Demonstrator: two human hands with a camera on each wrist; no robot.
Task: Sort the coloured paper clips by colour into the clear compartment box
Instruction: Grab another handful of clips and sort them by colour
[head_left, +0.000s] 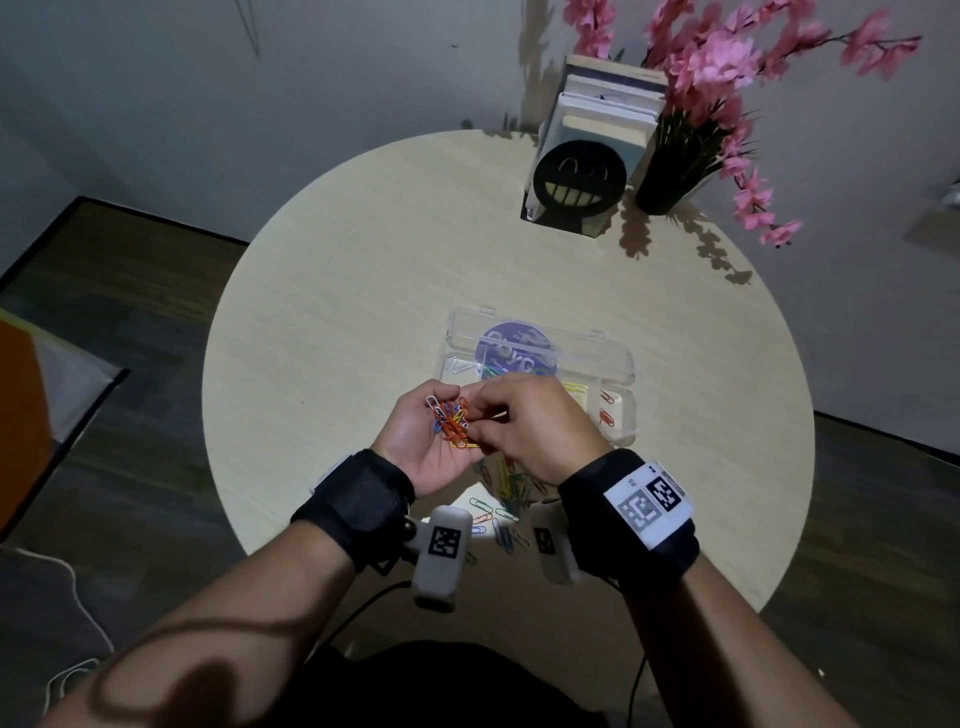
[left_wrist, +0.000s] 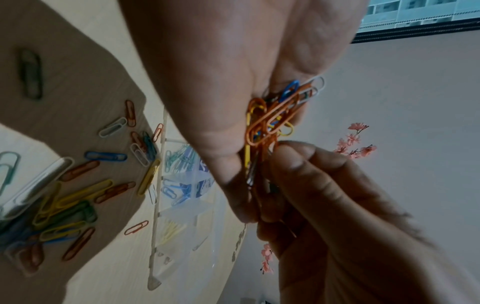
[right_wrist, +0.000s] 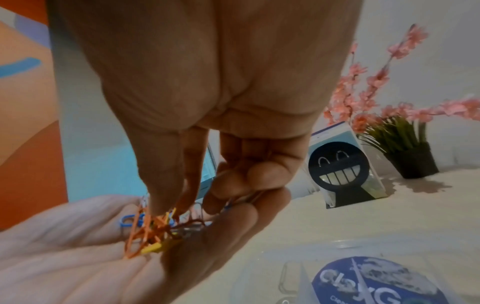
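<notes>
My left hand (head_left: 434, 410) is turned palm up above the table and cups a tangled bunch of paper clips (head_left: 451, 420), mostly orange with blue, white and yellow. The thumb and forefinger of my right hand (head_left: 475, 415) pinch into that bunch (right_wrist: 150, 228). In the left wrist view the bunch (left_wrist: 272, 115) sits between the left thumb and fingers. The clear compartment box (head_left: 621, 410) lies open just beyond the hands, with white, yellow and orange clips in separate compartments. Green and blue clips (left_wrist: 179, 160) show in others. A loose mixed pile of clips (head_left: 511, 486) lies under my wrists.
The box lid (head_left: 519, 351) with a round purple sticker stands open behind the compartments. At the far side of the round table (head_left: 337, 291) are a book holder with a black smiling face (head_left: 579, 179) and a black vase of pink flowers (head_left: 665, 182).
</notes>
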